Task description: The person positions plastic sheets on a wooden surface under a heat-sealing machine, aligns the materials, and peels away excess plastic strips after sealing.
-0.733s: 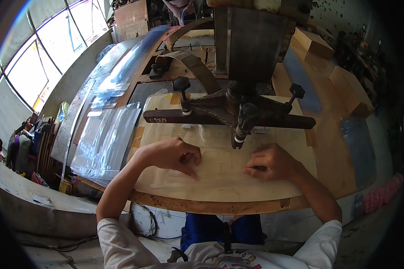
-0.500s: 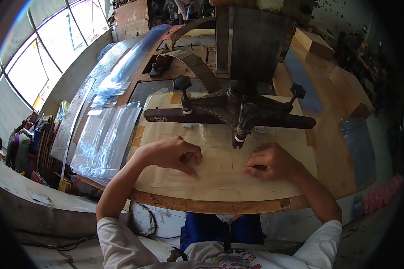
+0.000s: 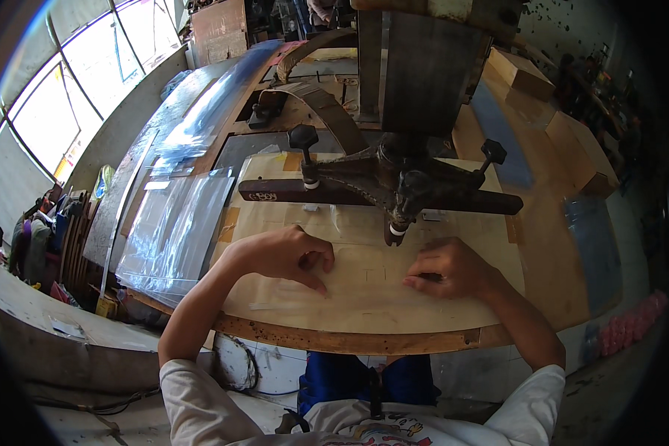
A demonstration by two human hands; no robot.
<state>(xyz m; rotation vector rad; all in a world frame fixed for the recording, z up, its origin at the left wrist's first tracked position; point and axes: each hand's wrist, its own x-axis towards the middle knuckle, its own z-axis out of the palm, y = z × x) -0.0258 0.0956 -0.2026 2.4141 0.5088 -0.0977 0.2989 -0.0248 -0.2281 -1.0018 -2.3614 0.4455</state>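
Observation:
Both my hands hover at a cream-coloured board (image 3: 372,316) on the worktable, below a dark metal press head with a crossbar (image 3: 453,199). My left hand (image 3: 293,255) is left of centre, its fingers curled and its thumb held apart from them, with nothing visible between. Across from it, my right hand (image 3: 451,269) has its thumb and fingertips pressed together near the board's surface. Whatever it pinches, if anything, is too faint to make out. Short dark lines mark the board between the hands. The crossbar's middle prong (image 3: 395,236) points down just beyond them.
Clear plastic sheets (image 3: 172,230) lie in a stack on the left. Black knobs (image 3: 302,137) top the press arms. Cardboard boxes (image 3: 581,149) and bluish film (image 3: 593,238) are on the right. The wooden table edge (image 3: 349,342) runs close to my body.
My hands and the press head look the same as before. Far in the background, a person's visible body and arm have shifted.

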